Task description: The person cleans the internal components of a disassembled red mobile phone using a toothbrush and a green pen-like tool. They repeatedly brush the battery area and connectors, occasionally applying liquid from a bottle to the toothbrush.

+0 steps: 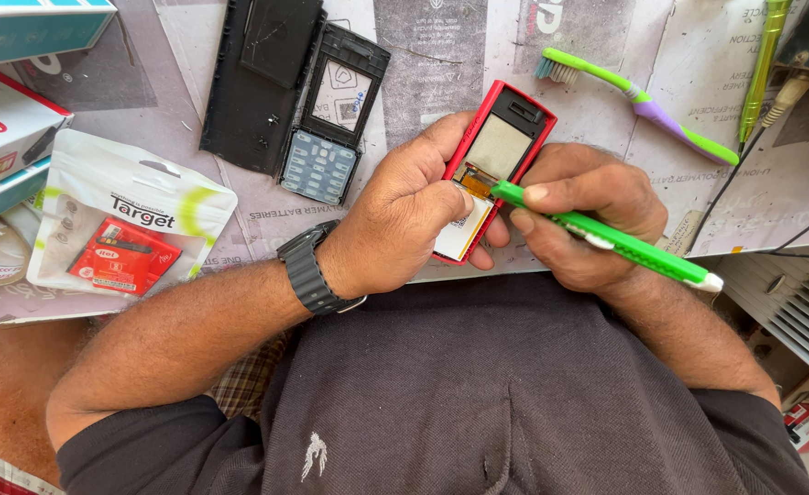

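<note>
Overhead, head view only. Left hand (404, 215) curled around the lower half of a red phone body (494, 156), fingers closed on its side, thumb across the front; a black wristwatch (308, 268) sits on that wrist. The phone is stripped open, pale screen panel and an orange-brown connector strip showing, and it lies tilted at the near edge of the bench, right above the person's lap. Right hand (579, 211) pinches a green tool (606, 236) between thumb and forefinger, tip touching the phone just below the screen panel; the tool's tail points out to the right, past the bench edge.

Edges and room: bench surface (423, 64) is covered with printed paper sheets. Little free room left of the hands; a black phone frame with grey keypad (331, 115) and a long black back cover (258, 78) lie just beyond the left hand. A green and purple toothbrush (638, 96) lies well apart, upper right, with a yellow-green pen-like tool (760, 64) at the far right edge.

Containers: a white resealable pouch (130, 215) at left holds a small red packet. Stacked boxes (6, 119) crowd the left edge; contents hidden.
</note>
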